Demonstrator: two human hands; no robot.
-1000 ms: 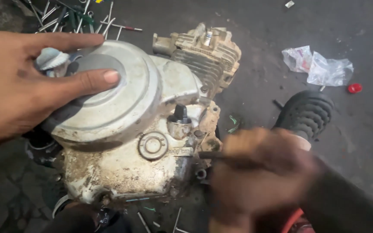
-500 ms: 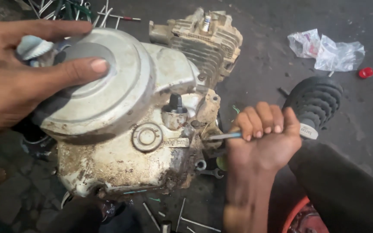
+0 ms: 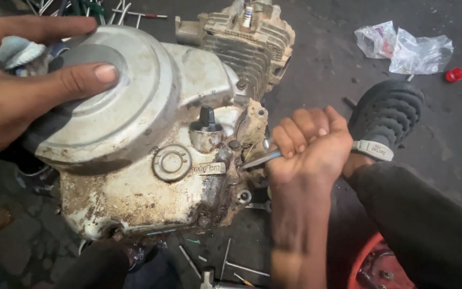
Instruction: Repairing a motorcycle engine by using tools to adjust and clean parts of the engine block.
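A dirty grey motorcycle engine sits on the ground, with a finned cylinder at its far end. My left hand lies on the round side cover, thumb pressed flat on it, and a light blue cloth is tucked under the fingers. My right hand is a fist around a slim metal tool. The tool's tip meets the engine's right edge near a bolt.
A black rubber sandal on a foot sits right of the engine. Crumpled clear plastic bags and a red cap lie far right. Loose metal rods lie below the engine, and a red tub rim shows bottom right.
My right hand has risen from the lower edge and closed in on the engine's right side with the tool. The view has shifted closer. My left hand stays on the cover.
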